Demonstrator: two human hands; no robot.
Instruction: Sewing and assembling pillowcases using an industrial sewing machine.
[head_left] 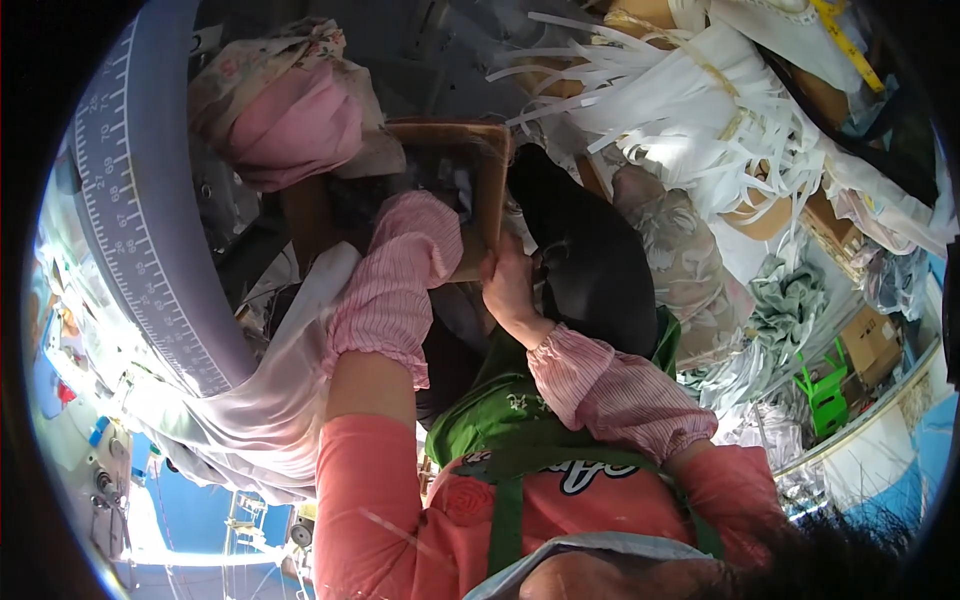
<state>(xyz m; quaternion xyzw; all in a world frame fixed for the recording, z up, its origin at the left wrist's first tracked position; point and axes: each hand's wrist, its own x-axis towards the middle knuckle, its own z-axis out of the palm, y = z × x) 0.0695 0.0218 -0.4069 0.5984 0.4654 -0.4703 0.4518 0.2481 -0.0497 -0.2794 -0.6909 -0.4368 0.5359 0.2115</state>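
Pink striped cotton covers both my forearms, oversleeves gathered at the elbow, over a coral top and a green apron [505, 400]. My right hand [508, 285] is closed around the near right edge of a brown wooden board [492, 180], fingers curled over the rim and clamped on it. My left hand is out of sight: the left oversleeve [400, 280] bends across the board's lower left part and hides everything past the wrist, so I cannot tell whether that hand grips anything.

The board sits just ahead of my chest, tilted, its top rim running left to right above my arms. Dark fabric [590, 270] lies heaped against its right side, touching my right hand and crowding the grip there. On the left, a pale, shiny sheet of cloth [270, 390] drapes from under my left arm down toward a grey curved table edge with a printed ruler scale [140, 220].

Beyond the board's far left corner rests a pink bundle of cloth [290, 125] wrapped in a floral print. Farther right, a bunch of white fabric strips [680, 100] fans out, tied with a yellow tape, and past it a green plastic stool [825, 390] stands on the floor.
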